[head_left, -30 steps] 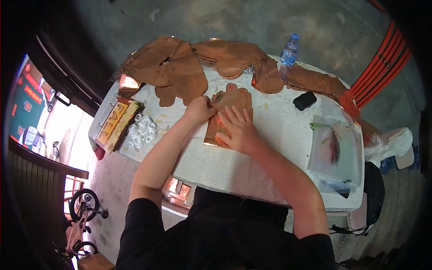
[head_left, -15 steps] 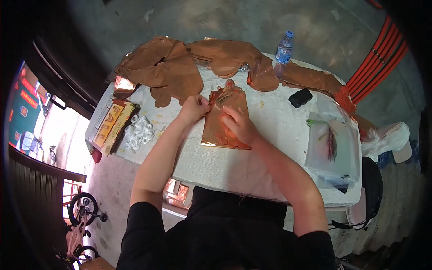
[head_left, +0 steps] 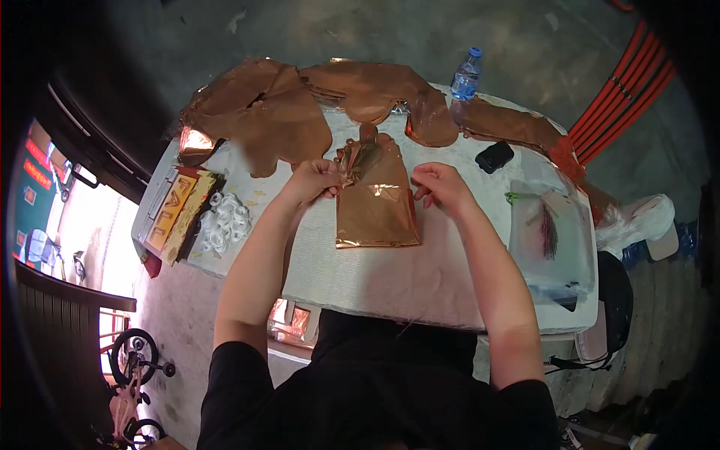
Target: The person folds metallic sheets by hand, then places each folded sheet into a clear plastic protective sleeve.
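A flat, shiny copper-coloured foil balloon (head_left: 377, 217), folded into a rough rectangle, lies on the table in front of me. Its upper part is crumpled, and a narrow tab sticks out at the top. My left hand (head_left: 319, 180) pinches the crumpled upper left edge between thumb and fingers. On the opposite side my right hand (head_left: 444, 187) is closed, its curled fingertips at the right edge of the foil. Whether those fingertips grip firmly is hard to see.
More flat copper foil balloons (head_left: 277, 112) line the table's far edge. A water bottle (head_left: 466, 75) and a black object (head_left: 495, 157) stand right. White ribbon rolls (head_left: 226, 223) and a yellow printed box (head_left: 176, 210) are left; clear plastic bags (head_left: 551, 240) lie right.
My right hand has moved off the middle of the foil out to its right edge. The foil's surface now looks smoother and more folded over. My left hand stays at the left edge.
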